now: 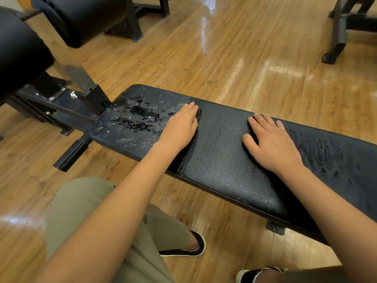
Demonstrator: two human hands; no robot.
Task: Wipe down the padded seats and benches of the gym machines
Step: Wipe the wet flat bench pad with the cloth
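I see the bench point(220, 160) glossy in the middle, speckled, maybe wet, at one end; left hand point(179, 127) and right hand point(271, 144) lie flat.

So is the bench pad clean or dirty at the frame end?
Dirty: the bench pad shows whitish smears and wet blotches beside the left hand.
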